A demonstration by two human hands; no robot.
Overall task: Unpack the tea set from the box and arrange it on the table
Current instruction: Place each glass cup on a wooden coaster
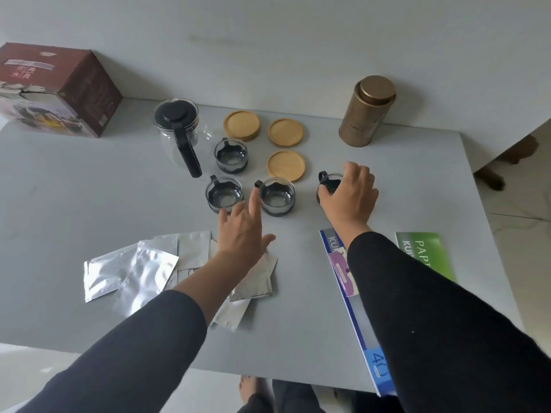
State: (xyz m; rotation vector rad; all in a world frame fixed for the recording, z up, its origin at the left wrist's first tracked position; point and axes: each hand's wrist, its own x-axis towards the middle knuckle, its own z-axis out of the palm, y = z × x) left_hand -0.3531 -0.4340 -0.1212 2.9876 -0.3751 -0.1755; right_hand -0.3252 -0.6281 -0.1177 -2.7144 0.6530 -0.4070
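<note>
On the grey table (89, 186) stands a glass teapot (179, 135) with a black lid and handle. Three glass cups with black holders stand near it: one at the back (231, 156), one at the front left (223, 195) and one at the front middle (278, 196). Three round wooden coasters (241, 125) (285, 132) (286, 166) lie behind them. My right hand (348, 196) grips a fourth cup (328, 181) from above. My left hand (243, 231) hovers with straight fingers between the two front cups, touching neither as far as I can tell. The dark red box (56, 87) stands at the far left.
A gold tin (366, 111) stands at the back right. Several silver foil sachets (143, 272) lie under my left forearm. A blue flat pack (357, 317) and a green one (426, 254) lie under my right arm near the table's right edge.
</note>
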